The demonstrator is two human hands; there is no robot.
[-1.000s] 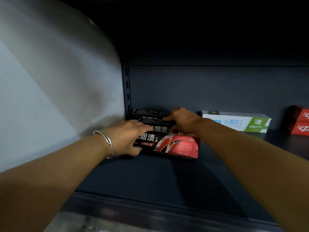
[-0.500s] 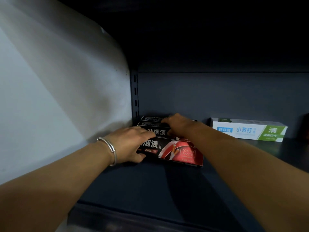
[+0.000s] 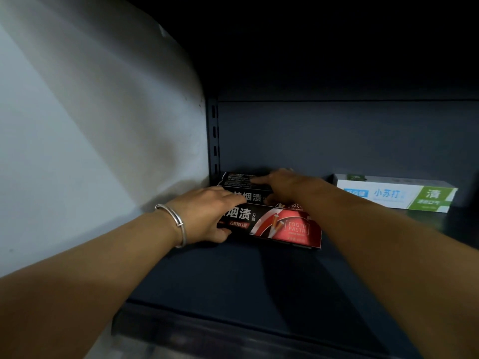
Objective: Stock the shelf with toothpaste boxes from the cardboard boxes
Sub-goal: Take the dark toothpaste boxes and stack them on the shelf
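Boxes unmoved, left hand (image 3: 204, 216) gripping "TOOTH PASTE" box (image 3: 280, 226), right hand (image 3: 285, 185) fingers flat on rear boxes (image 3: 241, 181)

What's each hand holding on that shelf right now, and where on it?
The left hand grips the left end of the front black toothpaste box. The right hand rests on the boxes behind, fingers flat, gripping nothing.
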